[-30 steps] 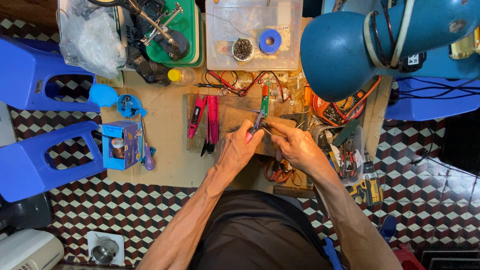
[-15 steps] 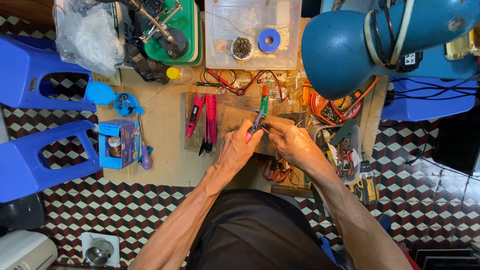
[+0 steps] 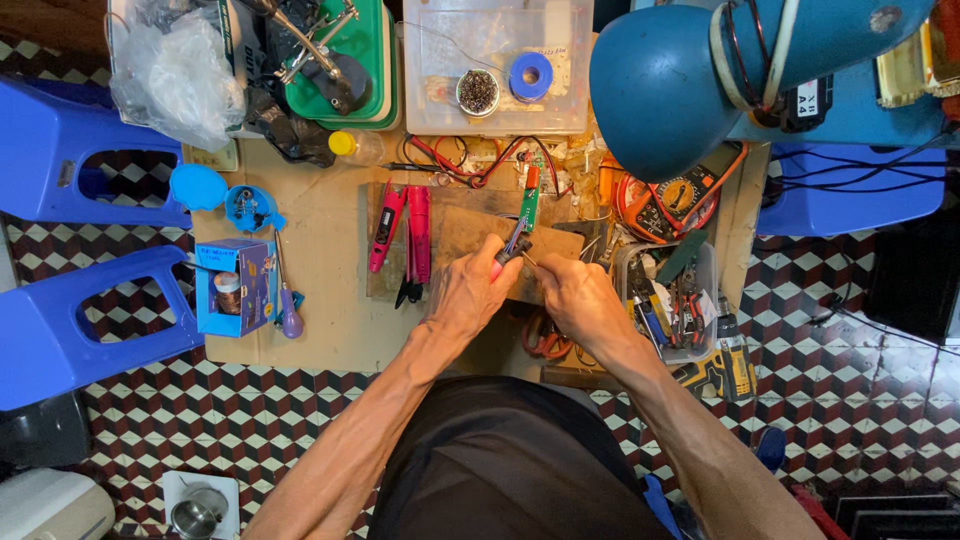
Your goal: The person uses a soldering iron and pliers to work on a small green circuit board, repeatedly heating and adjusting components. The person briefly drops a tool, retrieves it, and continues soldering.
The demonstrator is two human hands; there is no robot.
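My left hand (image 3: pixel 465 298) is closed around a small hand tool (image 3: pixel 508 248) with a red and dark handle, its tip pointing up toward a narrow green circuit board (image 3: pixel 530 198). My right hand (image 3: pixel 580 300) is right beside it, fingertips pinched on a small thin piece that I cannot make out, which meets the tool's tip. Both hands hover over a brown wooden board (image 3: pixel 465 228) on the small workbench (image 3: pixel 320 310).
Pink pen-shaped tools (image 3: pixel 400 228) lie left of the board. A blue box (image 3: pixel 235 285) and a purple-handled screwdriver (image 3: pixel 288 318) sit at the bench's left. A blue lamp shade (image 3: pixel 665 85), a multimeter (image 3: pixel 685 195) and a tool tray (image 3: pixel 675 305) crowd the right. Blue stools (image 3: pixel 60 320) stand on the left.
Both hands stay together over the board. The view has shifted slightly, and the tool in my left hand has barely moved.
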